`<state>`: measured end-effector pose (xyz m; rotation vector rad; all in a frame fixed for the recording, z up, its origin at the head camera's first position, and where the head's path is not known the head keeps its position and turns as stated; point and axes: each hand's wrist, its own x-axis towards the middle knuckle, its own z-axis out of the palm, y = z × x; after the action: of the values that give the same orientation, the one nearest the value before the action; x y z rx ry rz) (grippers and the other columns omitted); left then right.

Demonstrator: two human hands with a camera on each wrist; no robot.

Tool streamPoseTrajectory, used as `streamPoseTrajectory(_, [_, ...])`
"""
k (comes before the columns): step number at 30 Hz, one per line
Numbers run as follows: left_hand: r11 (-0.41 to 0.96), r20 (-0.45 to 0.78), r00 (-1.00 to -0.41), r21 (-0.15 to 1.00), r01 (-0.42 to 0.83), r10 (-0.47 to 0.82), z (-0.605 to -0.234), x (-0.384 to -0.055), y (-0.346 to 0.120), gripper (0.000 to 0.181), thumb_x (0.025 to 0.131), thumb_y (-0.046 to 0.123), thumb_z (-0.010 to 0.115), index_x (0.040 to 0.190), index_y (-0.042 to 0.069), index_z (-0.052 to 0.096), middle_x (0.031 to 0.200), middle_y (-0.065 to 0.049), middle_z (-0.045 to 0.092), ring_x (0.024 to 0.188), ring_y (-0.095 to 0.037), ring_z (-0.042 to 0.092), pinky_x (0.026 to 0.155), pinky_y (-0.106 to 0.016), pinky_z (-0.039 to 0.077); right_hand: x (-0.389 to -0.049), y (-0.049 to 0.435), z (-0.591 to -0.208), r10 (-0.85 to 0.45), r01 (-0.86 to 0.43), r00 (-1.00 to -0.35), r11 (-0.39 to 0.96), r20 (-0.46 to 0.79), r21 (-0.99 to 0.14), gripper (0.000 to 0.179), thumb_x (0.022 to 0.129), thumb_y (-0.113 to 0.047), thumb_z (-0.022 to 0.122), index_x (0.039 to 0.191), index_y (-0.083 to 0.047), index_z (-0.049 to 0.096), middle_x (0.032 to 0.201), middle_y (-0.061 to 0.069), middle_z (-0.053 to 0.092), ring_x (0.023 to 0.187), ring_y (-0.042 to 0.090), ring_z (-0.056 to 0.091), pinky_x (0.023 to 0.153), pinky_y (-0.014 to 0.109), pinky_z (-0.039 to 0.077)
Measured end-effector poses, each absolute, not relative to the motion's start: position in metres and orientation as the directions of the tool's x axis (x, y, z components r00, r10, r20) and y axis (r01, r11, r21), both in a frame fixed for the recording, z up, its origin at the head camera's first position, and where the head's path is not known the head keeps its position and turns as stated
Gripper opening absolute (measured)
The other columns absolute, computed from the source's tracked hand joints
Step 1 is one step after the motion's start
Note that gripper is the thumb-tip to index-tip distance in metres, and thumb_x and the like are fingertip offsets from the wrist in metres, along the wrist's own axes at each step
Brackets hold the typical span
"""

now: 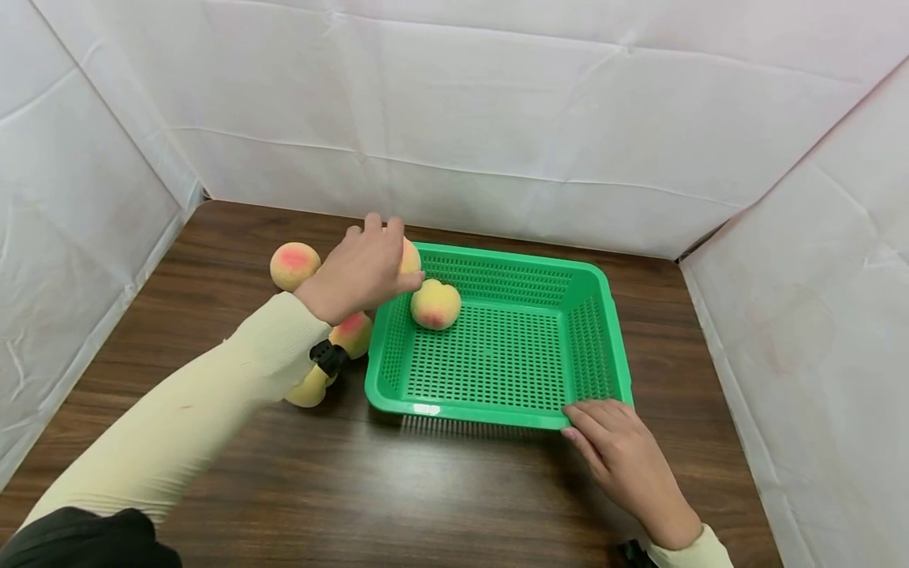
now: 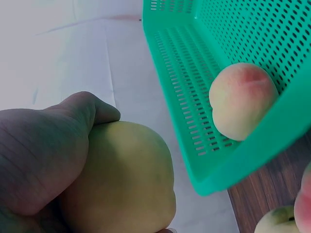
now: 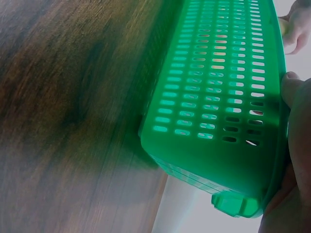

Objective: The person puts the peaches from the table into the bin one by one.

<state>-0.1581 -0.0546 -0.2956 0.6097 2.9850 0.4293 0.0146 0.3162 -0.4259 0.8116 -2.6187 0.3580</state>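
My left hand (image 1: pixel 362 264) grips a yellow-pink peach (image 2: pixel 126 179) with fingers and thumb, above the left rim of a green plastic basket (image 1: pixel 490 416). In the head view the hand covers much of that peach. Another peach (image 1: pixel 436 305) lies inside the basket, by its left wall. My right hand (image 1: pixel 616 450) holds the near right corner of the basket, its fingers bent over the rim; the right wrist view shows its thumb (image 3: pixel 291 87) at the rim, against the slotted side.
Left of the basket lie more peaches: one at the back (image 1: pixel 294 266), one (image 1: pixel 353 335) close to the basket wall and a yellow one (image 1: pixel 307 392) partly behind the left wrist strap. White sheeting (image 1: pixel 461 102) encloses the brown wooden table (image 1: pixel 426 497) at the back and sides.
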Motion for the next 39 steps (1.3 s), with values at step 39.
streamPoseTrajectory(39, [0.83, -0.027, -0.852, 0.239, 0.503, 0.524, -0.3, -0.17, 0.021, 0.051, 0.1, 0.042, 0.062, 0.123, -0.003, 0.05, 0.113, -0.021, 0.053, 0.09, -0.033, 0.051, 0.065, -0.036, 0.054, 0.015, 0.315, -0.424, -0.481, -0.568, -0.786, 0.809, 0.387, -0.149, 0.027, 0.102, -0.029, 0.066, 0.117, -0.01, 0.076, 0.113, 0.005, 0.077, 0.106, 0.025, 0.071, 0.098, 0.047, 0.052])
